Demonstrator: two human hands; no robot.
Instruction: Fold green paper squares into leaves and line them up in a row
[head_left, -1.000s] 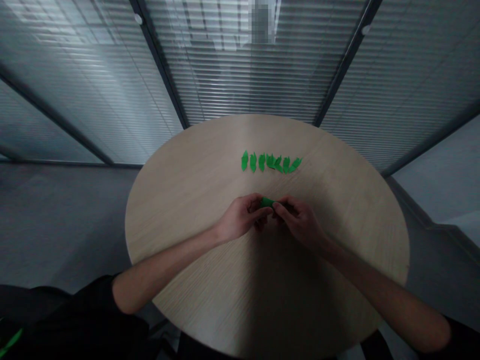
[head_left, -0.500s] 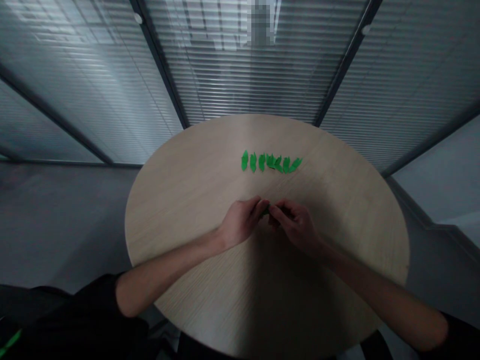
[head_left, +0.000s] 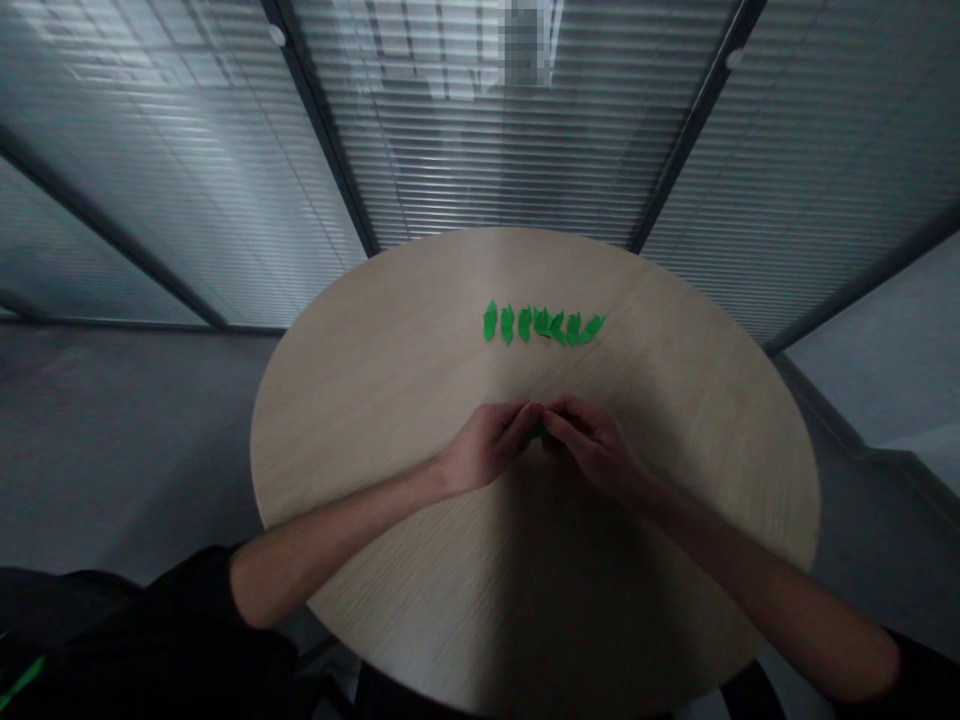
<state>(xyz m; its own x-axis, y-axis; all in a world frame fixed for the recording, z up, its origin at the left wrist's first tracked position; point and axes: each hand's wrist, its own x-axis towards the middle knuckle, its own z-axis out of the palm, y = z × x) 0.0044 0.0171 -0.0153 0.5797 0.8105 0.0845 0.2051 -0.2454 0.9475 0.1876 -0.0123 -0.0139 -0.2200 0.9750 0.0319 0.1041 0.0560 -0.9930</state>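
My left hand [head_left: 491, 445] and my right hand [head_left: 592, 445] meet fingertip to fingertip over the middle of a round wooden table [head_left: 375, 400]. Both are closed in a pinch on a small green folded paper piece [head_left: 534, 432], which is almost wholly hidden between the fingers. Farther back on the table lies a row of several green folded paper pieces [head_left: 541, 325], side by side, apart from my hands.
Glass walls with horizontal blinds [head_left: 495, 130] and dark frame posts [head_left: 319, 130] stand close behind the table's far edge. Grey floor [head_left: 112, 430] surrounds the table on the left and right. My dark sleeves show at the bottom corners.
My hands have drawn closer together and moved slightly toward me. The green piece, plainly visible a second ago, is now nearly covered by my fingers. The row has not moved.
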